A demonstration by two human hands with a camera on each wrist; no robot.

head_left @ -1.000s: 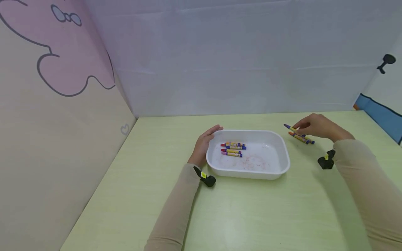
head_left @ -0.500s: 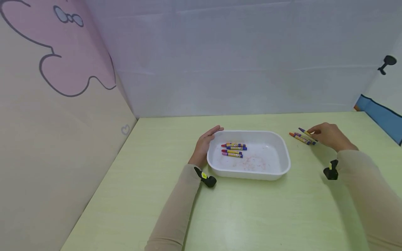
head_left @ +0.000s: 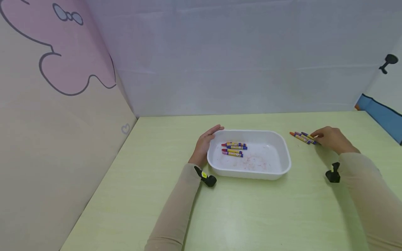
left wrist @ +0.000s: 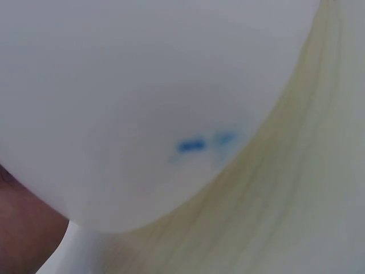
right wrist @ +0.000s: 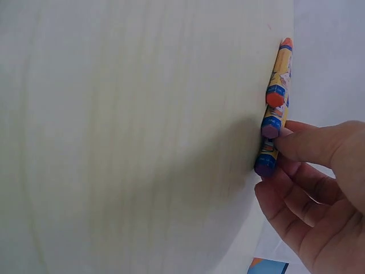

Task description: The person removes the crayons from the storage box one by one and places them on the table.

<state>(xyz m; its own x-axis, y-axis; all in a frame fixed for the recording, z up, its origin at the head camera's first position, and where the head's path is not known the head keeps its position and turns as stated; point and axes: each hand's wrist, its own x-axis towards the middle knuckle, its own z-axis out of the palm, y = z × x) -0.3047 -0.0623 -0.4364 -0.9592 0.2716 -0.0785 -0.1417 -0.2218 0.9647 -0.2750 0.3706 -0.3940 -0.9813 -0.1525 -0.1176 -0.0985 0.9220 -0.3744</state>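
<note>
My left hand [head_left: 201,145] rests against the left side of a white plastic tray [head_left: 248,175], its fingers fairly straight along the far left corner. Inside the tray lie several crayons [head_left: 233,147] with yellow wrappers, side by side toward the left. To the right of the tray, on the table, are three more: an orange crayon [right wrist: 279,74], a light purple crayon [right wrist: 271,127] and a dark purple crayon [right wrist: 266,164]. With thumb and fingertips my right hand [head_left: 333,139] pinches the dark purple crayon, beside the light purple one. Only the tray's wall and some skin show in the left wrist view.
The pale green table [head_left: 248,212] meets a whitish sheet [head_left: 245,69] at its back edge. A wall with a pink drawing [head_left: 72,66] stands on the left. Each wrist wears a small black camera [head_left: 207,179].
My right hand has moved right and down with the dark purple crayon, which now lies alongside the orange and light purple ones. The left hand and tray stay in place.
</note>
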